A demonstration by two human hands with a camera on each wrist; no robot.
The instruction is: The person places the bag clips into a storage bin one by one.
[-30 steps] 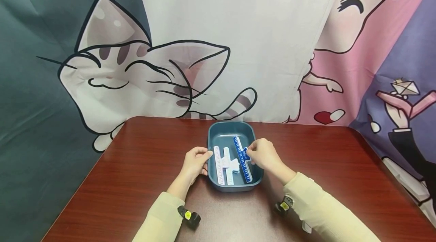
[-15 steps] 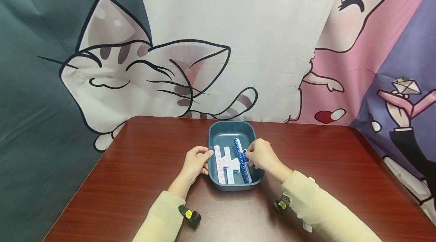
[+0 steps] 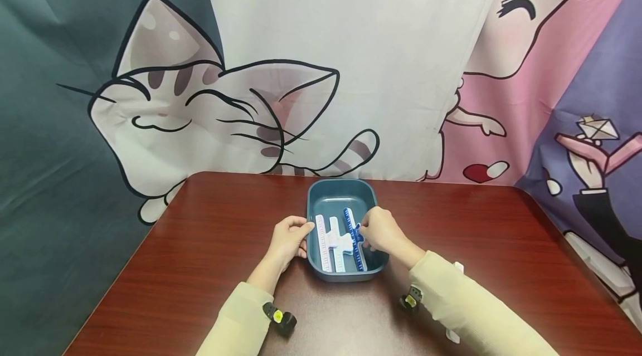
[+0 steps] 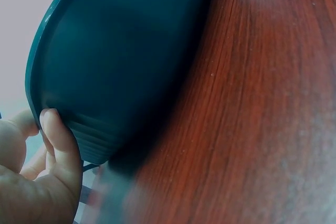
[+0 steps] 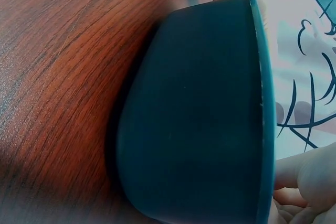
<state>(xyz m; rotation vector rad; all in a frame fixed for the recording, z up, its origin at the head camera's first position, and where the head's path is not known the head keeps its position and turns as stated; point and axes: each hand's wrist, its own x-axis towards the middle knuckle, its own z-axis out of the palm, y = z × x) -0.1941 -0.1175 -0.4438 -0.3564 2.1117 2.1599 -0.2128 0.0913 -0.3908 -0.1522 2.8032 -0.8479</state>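
Note:
A dark teal plastic bin (image 3: pixel 346 277) stands on the table. At its left rim, my left hand (image 3: pixel 286 242) pinches the edge between thumb and fingers; the left wrist view shows fingertips (image 4: pixel 54 124) against the outer wall. Inside the bin lie two ruler-edged clips side by side, a pale pink one (image 3: pixel 322 244) and a pale blue one (image 3: pixel 339 261). To their right is a dark blue ruler clip (image 3: pixel 358 255), slightly tilted. My right hand (image 3: pixel 383 230) reaches over the right rim and pinches its handle, partly hidden by the fingers. In the right wrist view the bin wall hides the clips.
The reddish-brown wooden table (image 3: pixel 225 205) surrounds the bin. A cloth printed with a cartoon cat (image 3: pixel 165 100) hangs behind its far edge. A small white item (image 3: pixel 453 335) shows beside the right sleeve.
My right hand has moved a little left and toward me, bringing the dark blue clip lower in the bin and closer to the pale blue one. My left hand has stayed on the rim.

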